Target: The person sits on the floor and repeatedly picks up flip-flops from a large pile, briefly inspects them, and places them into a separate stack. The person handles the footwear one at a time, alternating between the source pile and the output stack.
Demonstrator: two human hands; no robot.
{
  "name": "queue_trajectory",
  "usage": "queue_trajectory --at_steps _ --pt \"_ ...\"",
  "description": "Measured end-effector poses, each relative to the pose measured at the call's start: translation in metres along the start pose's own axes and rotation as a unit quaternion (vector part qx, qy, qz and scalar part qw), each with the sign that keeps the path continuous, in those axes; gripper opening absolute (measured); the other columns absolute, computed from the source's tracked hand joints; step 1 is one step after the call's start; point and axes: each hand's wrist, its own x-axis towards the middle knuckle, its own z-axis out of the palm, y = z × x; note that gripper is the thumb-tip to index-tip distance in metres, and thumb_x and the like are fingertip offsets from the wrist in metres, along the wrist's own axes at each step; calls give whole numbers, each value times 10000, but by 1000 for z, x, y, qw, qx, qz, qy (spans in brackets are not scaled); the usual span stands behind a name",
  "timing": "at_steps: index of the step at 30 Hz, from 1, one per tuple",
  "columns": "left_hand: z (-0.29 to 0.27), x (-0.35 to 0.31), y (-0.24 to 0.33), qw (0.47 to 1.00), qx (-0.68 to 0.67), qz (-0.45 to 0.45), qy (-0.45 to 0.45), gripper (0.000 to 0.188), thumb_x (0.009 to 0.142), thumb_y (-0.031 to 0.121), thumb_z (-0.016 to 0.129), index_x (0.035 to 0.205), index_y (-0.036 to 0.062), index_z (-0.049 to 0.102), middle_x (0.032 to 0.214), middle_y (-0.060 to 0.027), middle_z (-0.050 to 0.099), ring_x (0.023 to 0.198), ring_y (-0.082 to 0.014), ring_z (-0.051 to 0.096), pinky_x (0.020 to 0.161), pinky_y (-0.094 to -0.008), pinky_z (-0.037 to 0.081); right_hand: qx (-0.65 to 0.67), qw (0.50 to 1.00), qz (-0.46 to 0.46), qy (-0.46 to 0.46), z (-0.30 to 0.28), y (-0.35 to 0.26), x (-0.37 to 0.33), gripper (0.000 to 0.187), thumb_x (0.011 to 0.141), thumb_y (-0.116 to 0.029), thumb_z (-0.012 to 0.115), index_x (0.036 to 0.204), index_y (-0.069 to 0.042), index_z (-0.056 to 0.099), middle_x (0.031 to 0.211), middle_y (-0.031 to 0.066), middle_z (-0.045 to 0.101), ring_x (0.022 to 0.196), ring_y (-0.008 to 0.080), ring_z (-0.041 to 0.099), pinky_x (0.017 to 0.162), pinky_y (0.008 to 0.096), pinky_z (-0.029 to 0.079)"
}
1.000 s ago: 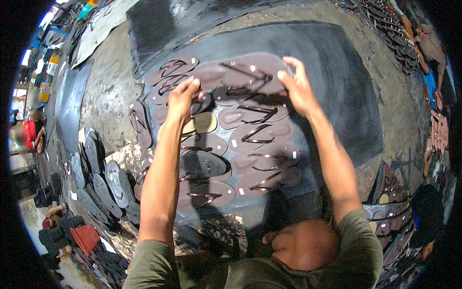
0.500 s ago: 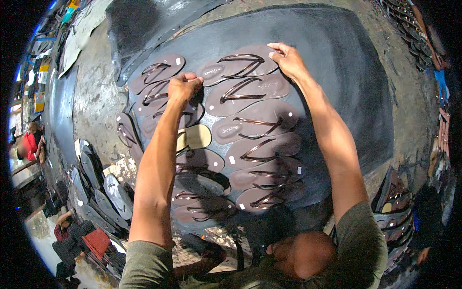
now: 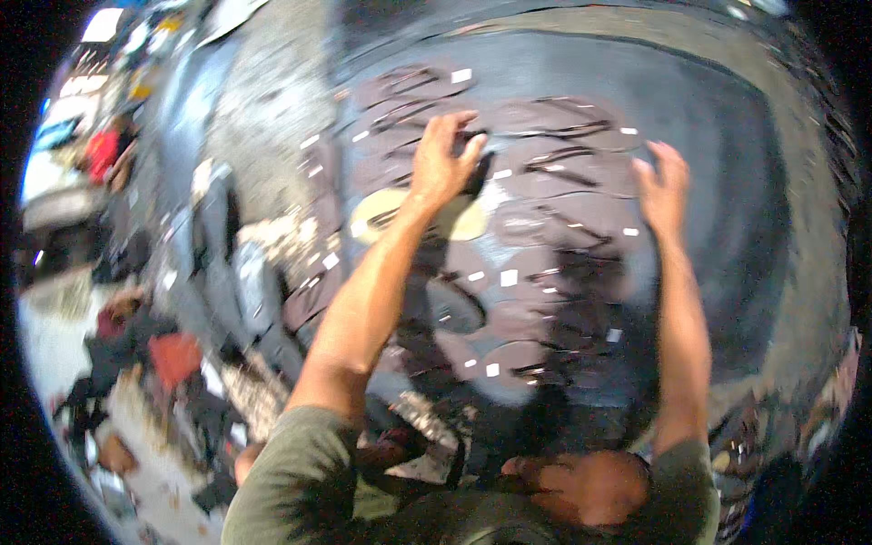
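Observation:
Brown flip-flops with shiny dark straps lie in two columns on a dark sheet (image 3: 718, 300). My left hand (image 3: 443, 163) hovers over the gap between the columns, its thumb and fingers apart and nothing in them. At the toe end of a flip-flop (image 3: 545, 180) in the right column is my right hand (image 3: 665, 186), fingers parted and empty; whether it touches the sole cannot be told. A cream flip-flop (image 3: 374, 213) lies in the left column, partly hidden by my left forearm. White stickers mark several soles. Motion blurs the picture.
Grey flip-flops or soles (image 3: 259, 289) stand in a row on the left. A red piece (image 3: 174, 361) lies among dark scraps farther left. A person in red (image 3: 102, 154) sits at the far left. More dark straps or footwear (image 3: 831, 154) lie along the right edge.
The view has swung, so the flip-flops sit farther right. Both my hands have left the top flip-flop of the right column and opened; my right hand is now lower along that column.

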Motion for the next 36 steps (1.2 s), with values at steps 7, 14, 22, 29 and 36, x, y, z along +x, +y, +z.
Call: queue_trajectory --at_steps 7,14,22,29,36 --pt "-157 -120 -159 833 239 -490 94 1193 713 547 826 1561 -16 204 1442 -278 491 1354 -393 479 1136 -527 327 39 987 151 -48 -40 16 -84 450 986 -293 608 1374 -68 571 1475 163 502 1413 333 410 1171 457 315" --pt "-193 -133 -136 873 273 -391 106 752 777 352 805 1397 52 504 1385 -277 503 1307 -396 474 1079 -501 391 79 993 61 56 -50 -43 -88 390 995 -222 628 1360 -91 584 1384 138 521 1254 263 521 1035 381 454" --pt "-121 -164 49 940 172 113 -273 548 875 523 683 1260 135 639 1138 -175 656 1167 -389 577 982 -531 435 136 990 22 -13 -52 -157 -84 365 994 -148 601 1347 -53 588 1417 126 525 1318 239 487 1074 380 427" --pt "-122 -80 77 972 -76 -196 103 591 942 358 657 1416 59 466 1174 -201 657 1137 -286 624 942 -437 491 243 924 -263 -138 -94 -232 -118 1006 742 -410 857 1537 -69 343 1606 161 321 1468 341 335 1162 496 334" --pt "-65 -29 59 824 -411 -382 -80 563 965 444 657 1363 54 581 923 34 581 806 -65 527 685 -250 407 358 932 42 -37 -90 -180 -67 362 991 -27 508 1352 4 497 1279 152 628 1162 245 626 938 385 549"
